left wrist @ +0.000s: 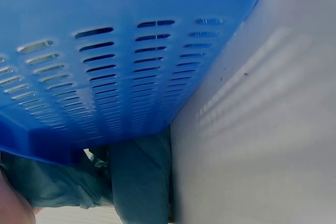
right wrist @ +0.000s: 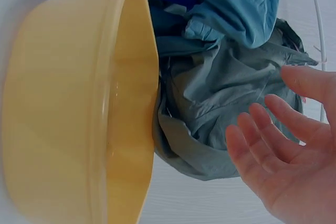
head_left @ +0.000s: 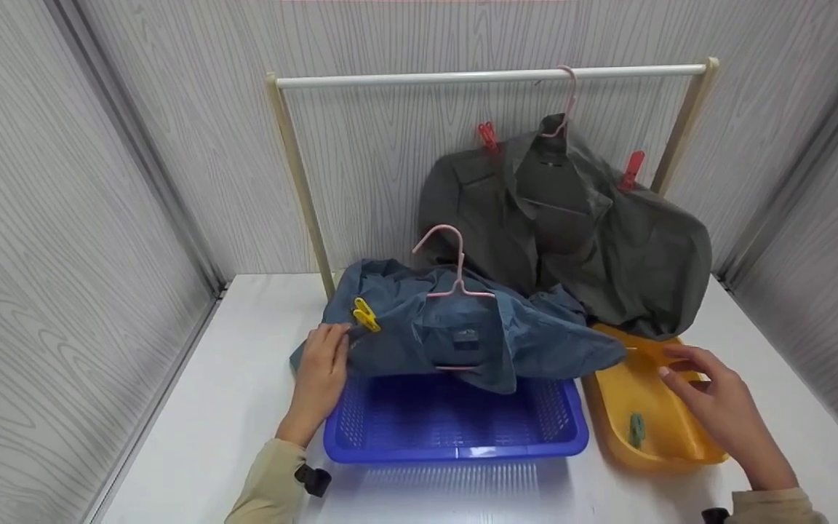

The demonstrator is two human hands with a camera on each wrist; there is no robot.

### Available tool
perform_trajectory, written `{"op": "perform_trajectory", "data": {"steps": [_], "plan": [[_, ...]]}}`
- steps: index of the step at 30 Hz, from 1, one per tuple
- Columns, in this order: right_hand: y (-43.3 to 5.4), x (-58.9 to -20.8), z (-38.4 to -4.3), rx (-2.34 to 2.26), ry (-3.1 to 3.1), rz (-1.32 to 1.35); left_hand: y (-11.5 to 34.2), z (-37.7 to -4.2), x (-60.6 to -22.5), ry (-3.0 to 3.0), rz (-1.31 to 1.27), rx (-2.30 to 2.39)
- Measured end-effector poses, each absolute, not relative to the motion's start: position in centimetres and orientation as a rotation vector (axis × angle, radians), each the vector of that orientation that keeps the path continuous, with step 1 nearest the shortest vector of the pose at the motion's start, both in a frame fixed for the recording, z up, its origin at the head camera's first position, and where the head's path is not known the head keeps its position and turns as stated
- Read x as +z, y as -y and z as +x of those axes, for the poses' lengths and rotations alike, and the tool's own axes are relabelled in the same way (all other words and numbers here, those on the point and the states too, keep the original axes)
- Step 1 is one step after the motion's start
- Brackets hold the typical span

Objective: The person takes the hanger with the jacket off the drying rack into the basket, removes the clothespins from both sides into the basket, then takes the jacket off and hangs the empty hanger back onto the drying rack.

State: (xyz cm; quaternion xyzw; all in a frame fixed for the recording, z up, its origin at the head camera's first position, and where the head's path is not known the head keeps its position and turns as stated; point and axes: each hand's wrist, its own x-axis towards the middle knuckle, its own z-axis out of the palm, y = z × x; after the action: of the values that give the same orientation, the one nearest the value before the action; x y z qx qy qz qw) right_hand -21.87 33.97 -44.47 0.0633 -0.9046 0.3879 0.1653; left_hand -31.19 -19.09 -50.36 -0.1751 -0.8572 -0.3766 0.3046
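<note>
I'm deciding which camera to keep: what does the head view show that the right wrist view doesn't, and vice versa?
Only head: the left hand, yellow clothespin and green clothespin.
Only right wrist: four fingers and thumb of the right hand, each distinct.
Both: that hand, the yellow basin, blue basket, blue garment and gray garment.

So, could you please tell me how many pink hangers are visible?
2: one pink hanger hooked on the white rod, another pink hanger in the blue garment. Others may be hidden.
</note>
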Motion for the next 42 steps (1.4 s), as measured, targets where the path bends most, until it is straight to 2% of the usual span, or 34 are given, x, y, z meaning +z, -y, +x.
{"op": "perform_trajectory", "data": {"steps": [16,42], "plan": [[-30.6,-42.7,-21.6,1.111,2.567,0.292,19.1,-31.3,-50.4,2.260,-0.471,-0.950],[-26.1,-38.9,-23.0,1.186,2.499,0.575,18.2,-32.3,-50.3,2.282,-0.493,-0.946]]}}
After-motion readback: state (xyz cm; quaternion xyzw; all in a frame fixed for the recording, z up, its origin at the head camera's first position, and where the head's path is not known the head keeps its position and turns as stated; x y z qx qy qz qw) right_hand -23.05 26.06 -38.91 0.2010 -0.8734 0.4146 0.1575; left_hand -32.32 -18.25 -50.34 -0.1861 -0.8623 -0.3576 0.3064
